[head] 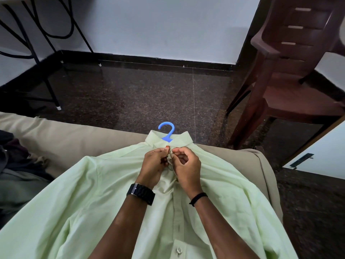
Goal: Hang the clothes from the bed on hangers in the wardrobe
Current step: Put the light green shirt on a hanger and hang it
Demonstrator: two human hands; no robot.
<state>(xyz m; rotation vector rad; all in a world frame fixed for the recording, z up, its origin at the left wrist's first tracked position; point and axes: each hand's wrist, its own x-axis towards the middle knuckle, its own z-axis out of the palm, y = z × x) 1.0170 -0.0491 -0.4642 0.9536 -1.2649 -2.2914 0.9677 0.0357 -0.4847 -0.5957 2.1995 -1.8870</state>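
Shirt [115, 193] hides blue hanger [166, 130] except hook; left hand [155, 165], right hand [186, 165] grip pinched on top-button placket.

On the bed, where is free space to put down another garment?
Bare beige sheet lies between the dark clothes pile and the green shirt, along the far edge. The shirt, worked by both hands, crowds the middle.

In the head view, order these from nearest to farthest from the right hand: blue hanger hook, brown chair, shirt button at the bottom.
1. Blue hanger hook, just beyond the right hand, at the collar.
2. Shirt button, below, toward the camera.
3. Brown chair, far right, on the floor.
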